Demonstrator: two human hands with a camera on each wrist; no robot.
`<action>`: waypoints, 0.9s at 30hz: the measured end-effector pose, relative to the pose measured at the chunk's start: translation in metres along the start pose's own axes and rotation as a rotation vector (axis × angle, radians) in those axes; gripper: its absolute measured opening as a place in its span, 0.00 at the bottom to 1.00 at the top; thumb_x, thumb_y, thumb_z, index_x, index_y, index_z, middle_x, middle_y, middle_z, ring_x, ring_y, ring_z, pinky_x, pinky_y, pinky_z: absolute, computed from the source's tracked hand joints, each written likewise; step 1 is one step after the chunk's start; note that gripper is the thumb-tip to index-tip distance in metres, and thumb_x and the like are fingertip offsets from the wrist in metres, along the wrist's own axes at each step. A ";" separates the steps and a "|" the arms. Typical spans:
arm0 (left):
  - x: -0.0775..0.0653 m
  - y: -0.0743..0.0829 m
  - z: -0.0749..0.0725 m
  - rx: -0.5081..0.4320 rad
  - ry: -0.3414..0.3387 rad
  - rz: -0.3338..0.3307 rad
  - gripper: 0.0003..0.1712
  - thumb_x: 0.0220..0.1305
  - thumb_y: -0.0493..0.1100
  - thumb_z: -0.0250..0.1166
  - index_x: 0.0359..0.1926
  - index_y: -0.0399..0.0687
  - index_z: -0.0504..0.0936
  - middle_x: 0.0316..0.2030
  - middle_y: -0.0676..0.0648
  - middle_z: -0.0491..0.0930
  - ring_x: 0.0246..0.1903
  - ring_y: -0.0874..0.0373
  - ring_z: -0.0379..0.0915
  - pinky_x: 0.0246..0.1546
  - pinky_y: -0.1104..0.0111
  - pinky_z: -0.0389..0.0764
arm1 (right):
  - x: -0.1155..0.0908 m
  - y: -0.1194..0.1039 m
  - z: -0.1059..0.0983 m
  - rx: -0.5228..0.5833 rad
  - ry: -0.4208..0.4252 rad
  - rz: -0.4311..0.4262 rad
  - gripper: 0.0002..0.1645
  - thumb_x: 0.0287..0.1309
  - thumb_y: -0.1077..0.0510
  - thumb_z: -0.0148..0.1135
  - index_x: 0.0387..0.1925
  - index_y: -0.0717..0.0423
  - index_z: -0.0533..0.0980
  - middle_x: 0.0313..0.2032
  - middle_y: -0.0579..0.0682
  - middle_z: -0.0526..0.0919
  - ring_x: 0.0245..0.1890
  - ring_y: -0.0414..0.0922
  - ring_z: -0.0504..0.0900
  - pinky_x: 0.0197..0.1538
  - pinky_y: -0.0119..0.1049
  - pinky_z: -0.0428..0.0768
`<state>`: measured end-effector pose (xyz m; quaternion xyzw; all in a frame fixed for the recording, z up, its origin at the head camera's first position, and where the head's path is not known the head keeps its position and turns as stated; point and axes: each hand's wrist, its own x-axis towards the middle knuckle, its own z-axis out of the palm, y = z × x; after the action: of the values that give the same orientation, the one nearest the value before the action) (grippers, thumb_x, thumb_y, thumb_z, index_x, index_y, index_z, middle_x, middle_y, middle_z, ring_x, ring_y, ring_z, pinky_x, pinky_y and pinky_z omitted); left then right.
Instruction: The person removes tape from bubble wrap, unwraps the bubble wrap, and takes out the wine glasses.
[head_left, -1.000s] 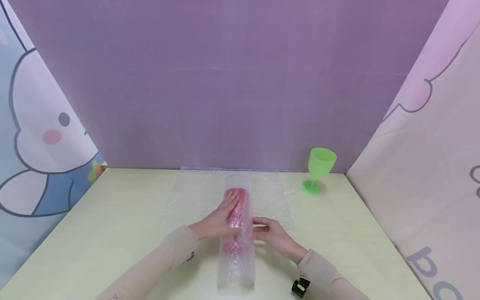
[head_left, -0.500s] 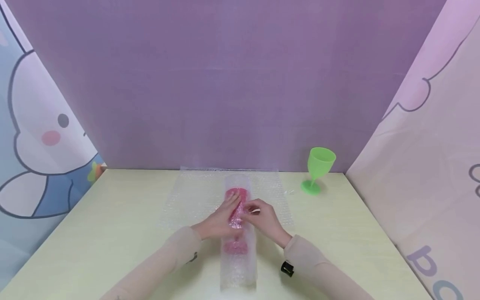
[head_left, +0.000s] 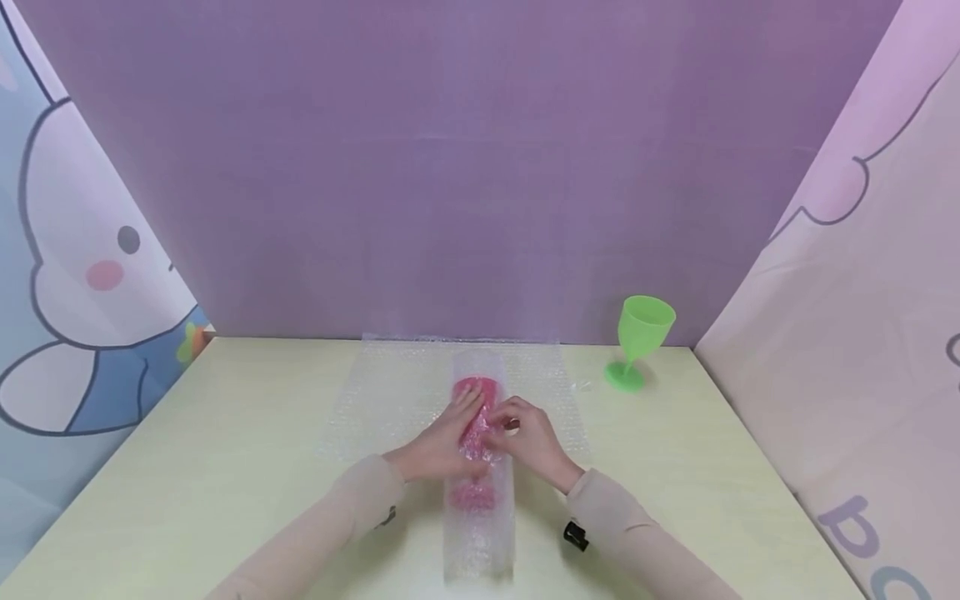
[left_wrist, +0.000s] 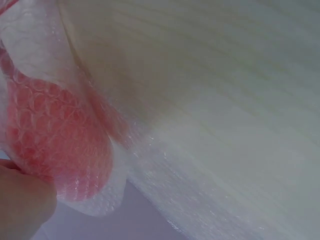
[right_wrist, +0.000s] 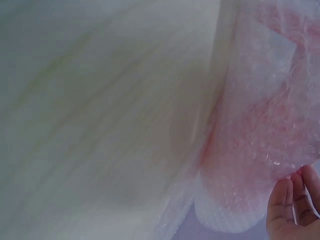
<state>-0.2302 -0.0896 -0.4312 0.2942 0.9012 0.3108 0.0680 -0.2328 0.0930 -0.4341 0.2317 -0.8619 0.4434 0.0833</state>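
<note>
A pink goblet point(head_left: 480, 387) lies on its side inside a roll of bubble wrap point(head_left: 478, 550). Its bowl faces the back wall and its foot point(head_left: 472, 498) faces the person. Across the roll lies the left hand point(head_left: 438, 446), fingers stretched along the bowl and thumb lower down by the stem. From the other side the right hand point(head_left: 534, 440) pinches the wrap over the goblet with bent fingers and thumb. In the right wrist view, fingertips point(right_wrist: 295, 187) meet the wrap beside the bowl. The left wrist view shows part of the left hand point(left_wrist: 25, 202) against the wrapped bowl.
A flat stretch of bubble wrap point(head_left: 393, 392) spreads behind the roll to the table's back edge. A green goblet point(head_left: 645, 329) stands upright at the back right. Purple point(head_left: 480, 167) and printed panels point(head_left: 847, 333) enclose the pale table point(head_left: 225, 467).
The right hand has moved from the roll's right side up and left onto the wrap over the goblet. The left hand has stayed on the roll.
</note>
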 end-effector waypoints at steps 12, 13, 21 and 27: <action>0.001 -0.006 0.002 -0.024 -0.014 -0.017 0.62 0.46 0.57 0.67 0.72 0.51 0.35 0.72 0.54 0.27 0.71 0.57 0.23 0.69 0.52 0.42 | -0.001 0.001 -0.003 0.045 -0.018 0.043 0.10 0.45 0.65 0.67 0.35 0.60 0.82 0.37 0.51 0.83 0.38 0.45 0.82 0.40 0.24 0.81; 0.002 -0.006 0.002 -0.023 -0.011 -0.013 0.62 0.46 0.57 0.67 0.72 0.51 0.36 0.72 0.54 0.27 0.71 0.57 0.24 0.69 0.52 0.43 | -0.001 0.001 -0.003 0.049 -0.015 0.049 0.10 0.45 0.65 0.67 0.34 0.60 0.82 0.37 0.50 0.83 0.38 0.45 0.82 0.40 0.24 0.81; 0.002 -0.005 0.003 -0.024 -0.008 -0.016 0.62 0.46 0.57 0.68 0.72 0.52 0.35 0.71 0.55 0.26 0.71 0.56 0.23 0.68 0.50 0.43 | -0.001 0.003 -0.002 0.085 0.013 0.062 0.08 0.45 0.66 0.67 0.32 0.59 0.83 0.33 0.49 0.82 0.35 0.44 0.81 0.38 0.24 0.81; 0.001 -0.004 0.002 -0.017 0.002 -0.005 0.62 0.46 0.57 0.68 0.72 0.50 0.36 0.72 0.52 0.27 0.71 0.56 0.24 0.68 0.51 0.43 | 0.001 0.009 0.000 0.113 0.043 0.060 0.06 0.45 0.67 0.67 0.30 0.60 0.83 0.30 0.51 0.83 0.33 0.45 0.82 0.37 0.24 0.82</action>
<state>-0.2323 -0.0904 -0.4348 0.2911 0.8993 0.3188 0.0704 -0.2376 0.0972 -0.4399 0.2004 -0.8400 0.4987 0.0752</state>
